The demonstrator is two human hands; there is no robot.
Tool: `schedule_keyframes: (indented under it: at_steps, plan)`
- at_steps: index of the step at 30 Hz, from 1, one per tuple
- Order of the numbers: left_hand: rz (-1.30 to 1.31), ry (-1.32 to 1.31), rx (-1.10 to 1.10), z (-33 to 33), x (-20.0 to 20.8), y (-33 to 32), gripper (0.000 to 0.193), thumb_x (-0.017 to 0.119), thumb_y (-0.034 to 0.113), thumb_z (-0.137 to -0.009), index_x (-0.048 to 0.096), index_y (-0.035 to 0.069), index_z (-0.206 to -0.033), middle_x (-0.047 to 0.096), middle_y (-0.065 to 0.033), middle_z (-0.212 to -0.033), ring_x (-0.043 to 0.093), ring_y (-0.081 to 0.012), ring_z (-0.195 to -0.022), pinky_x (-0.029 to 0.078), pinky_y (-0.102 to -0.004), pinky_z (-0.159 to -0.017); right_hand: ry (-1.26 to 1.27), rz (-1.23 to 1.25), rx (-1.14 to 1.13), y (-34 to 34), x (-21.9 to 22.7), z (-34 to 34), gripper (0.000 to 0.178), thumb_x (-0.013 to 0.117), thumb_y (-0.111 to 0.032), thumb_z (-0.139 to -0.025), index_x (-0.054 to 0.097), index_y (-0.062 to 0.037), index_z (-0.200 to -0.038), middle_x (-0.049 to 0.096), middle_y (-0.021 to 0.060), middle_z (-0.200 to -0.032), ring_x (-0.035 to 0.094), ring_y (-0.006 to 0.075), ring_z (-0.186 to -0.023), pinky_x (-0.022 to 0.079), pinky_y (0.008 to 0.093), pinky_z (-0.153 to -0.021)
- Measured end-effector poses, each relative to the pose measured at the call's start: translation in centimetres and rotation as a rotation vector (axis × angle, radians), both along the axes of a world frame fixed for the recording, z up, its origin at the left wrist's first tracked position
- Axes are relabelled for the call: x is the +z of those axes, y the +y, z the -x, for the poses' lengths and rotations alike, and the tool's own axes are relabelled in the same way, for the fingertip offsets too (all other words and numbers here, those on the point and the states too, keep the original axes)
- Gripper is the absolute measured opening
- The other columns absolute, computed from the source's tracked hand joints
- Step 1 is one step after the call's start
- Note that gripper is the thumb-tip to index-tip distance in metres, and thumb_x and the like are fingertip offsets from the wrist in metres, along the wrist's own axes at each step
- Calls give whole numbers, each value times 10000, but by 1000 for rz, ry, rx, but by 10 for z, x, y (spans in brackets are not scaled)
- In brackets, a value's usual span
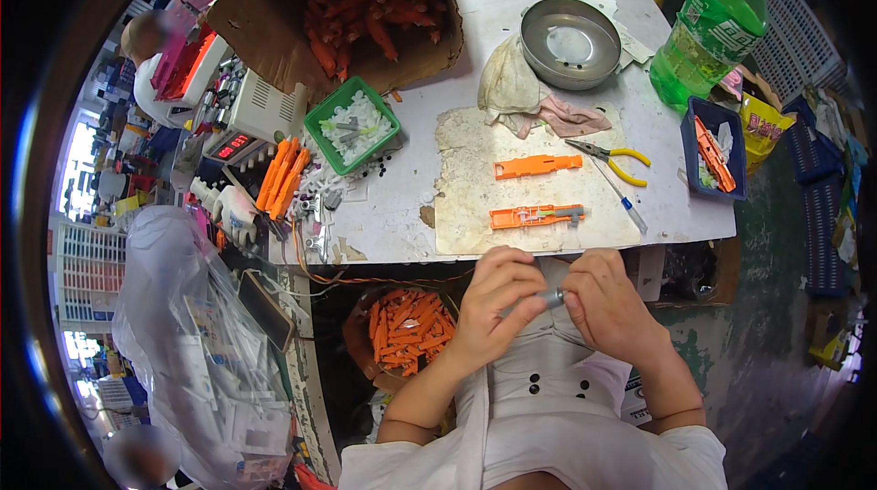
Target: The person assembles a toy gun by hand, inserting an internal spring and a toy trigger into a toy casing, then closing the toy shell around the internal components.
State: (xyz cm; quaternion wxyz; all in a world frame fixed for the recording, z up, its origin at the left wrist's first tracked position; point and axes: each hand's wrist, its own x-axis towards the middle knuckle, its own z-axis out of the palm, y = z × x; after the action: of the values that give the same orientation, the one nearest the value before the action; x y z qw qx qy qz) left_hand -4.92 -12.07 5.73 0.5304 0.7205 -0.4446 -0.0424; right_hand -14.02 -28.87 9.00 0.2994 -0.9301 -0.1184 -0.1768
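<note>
Just off the table's front edge, my left hand [498, 307] is closed around a small grey cylindrical part [551, 298]. My right hand [607, 303] pinches the other end of it, so only its middle shows between them. Beyond my hands, on a worn board [461, 189], lies an orange plastic half-shell [539, 216] with grey and pale pieces set inside. A second orange half-shell [537, 167] lies behind it. Yellow-handled pliers [623, 166] and a thin pen-like tool with a blue end [630, 209] rest to the right.
A green basket [382, 129] of white parts and a cardboard box [274, 20] of orange pieces stand left. At the back are a metal bowl [548, 65], cloths [507, 84] and a green bottle [703, 42]. A blue bin [694, 138] sits right; another box [361, 358] of orange parts is below.
</note>
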Motion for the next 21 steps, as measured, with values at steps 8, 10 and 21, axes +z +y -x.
schedule_keyframes:
  at_steps: [8, 10, 21]
  plan:
    - [85, 870, -421, -6, -5, 6, 157, 628, 152, -872, 638, -5, -880, 612, -65, -951, 494, -223, -1071, 366, -342, -953, -82, 116, 62, -9, 3, 3, 240, 641, -91, -780, 558, -13, -991, 513, 83, -954, 494, 262, -934, 428, 353, -834]
    - [104, 939, -412, -3, -6, 4, 152, 647, 149, -859, 636, 1, -894, 606, -63, -960, 497, -218, -1062, 367, -340, -952, -115, 208, 67, -13, 4, 4, 277, 652, -102, -758, 566, -26, -1010, 520, 71, -950, 493, 253, -938, 426, 354, -847]
    - [-64, 357, -59, 6, 6, 0, 317, 790, 109, -660, 627, 26, -919, 595, -85, -984, 517, -270, -1056, 375, -364, -954, -14, 35, 42, -10, -6, 1, 132, 631, -82, -776, 553, -52, -878, 506, 85, -888, 491, 280, -857, 431, 373, -784]
